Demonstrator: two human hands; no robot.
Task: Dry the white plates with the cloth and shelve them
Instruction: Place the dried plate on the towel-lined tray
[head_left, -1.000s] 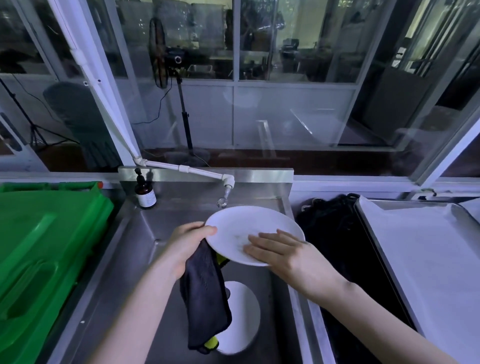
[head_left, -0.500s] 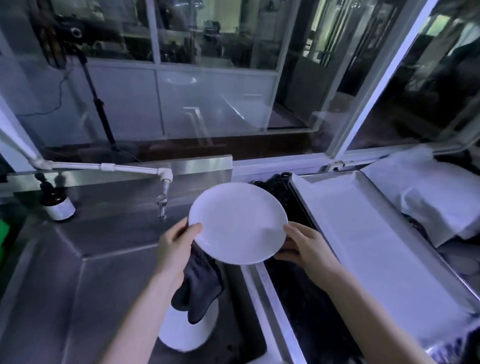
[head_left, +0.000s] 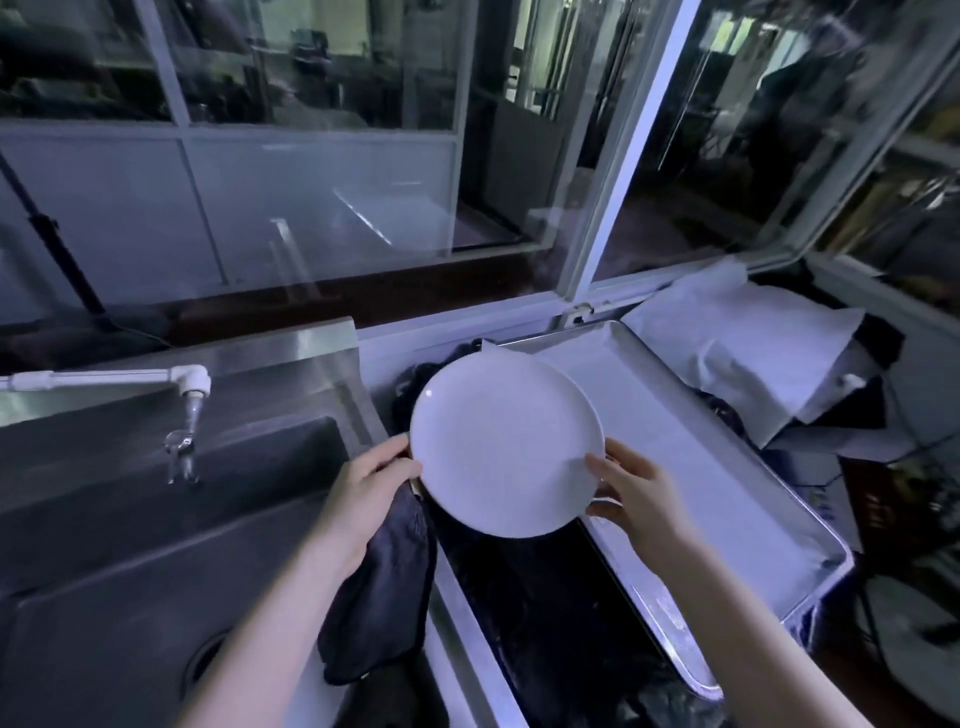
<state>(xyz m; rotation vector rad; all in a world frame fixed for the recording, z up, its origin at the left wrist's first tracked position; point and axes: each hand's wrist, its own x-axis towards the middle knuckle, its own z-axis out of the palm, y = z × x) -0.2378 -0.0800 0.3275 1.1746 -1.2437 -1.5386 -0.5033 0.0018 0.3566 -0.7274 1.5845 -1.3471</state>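
The left hand grips the left rim of the white plate with the dark cloth hanging beneath its fingers, the right hand pinches the right rim, thumb on top, and the lined metal tray stretches just beyond the right fingers.

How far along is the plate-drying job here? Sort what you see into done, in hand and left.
Done, it seems: the wiping, since the cloth hangs below the left hand, off the white plate. In hand: left and right hand grip that plate's rim, in the air by the lined tray. Left: shelving it; the tray shows no plate yet.
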